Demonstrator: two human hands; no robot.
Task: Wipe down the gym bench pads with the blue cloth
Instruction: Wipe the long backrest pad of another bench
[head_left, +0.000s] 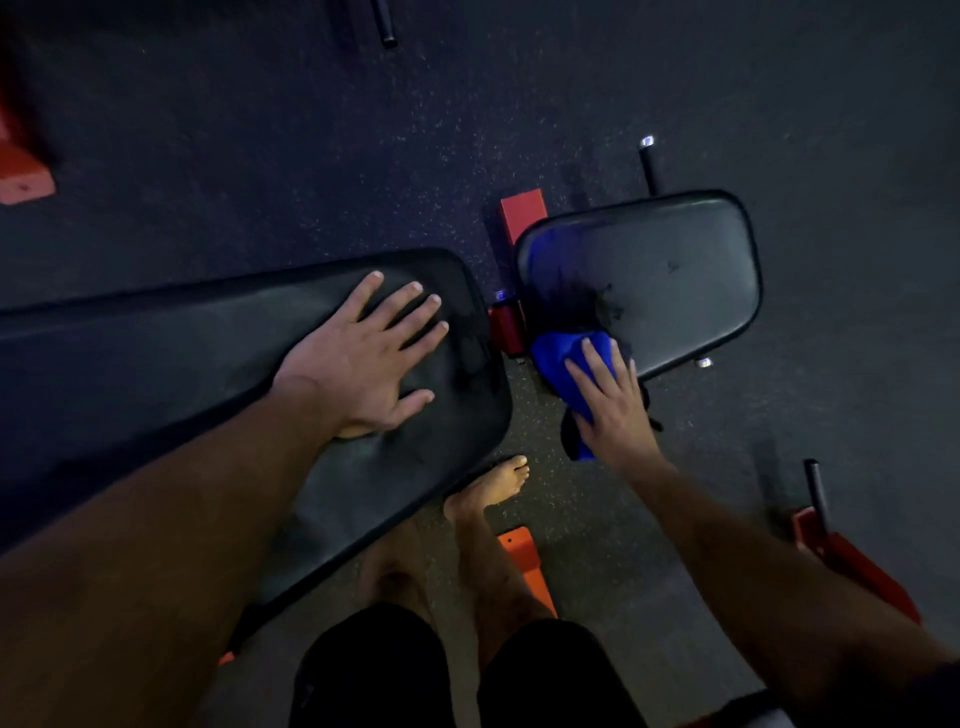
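My left hand lies flat, fingers spread and straight, on the long back pad of the gym bench. My right hand presses the blue cloth with straight fingers against the near edge of the smaller seat pad; part of the cloth hangs below that edge. Red frame parts show between the two black pads. The speckled dark rubber floor spreads around, dimly lit, with my bare foot beneath the bench.
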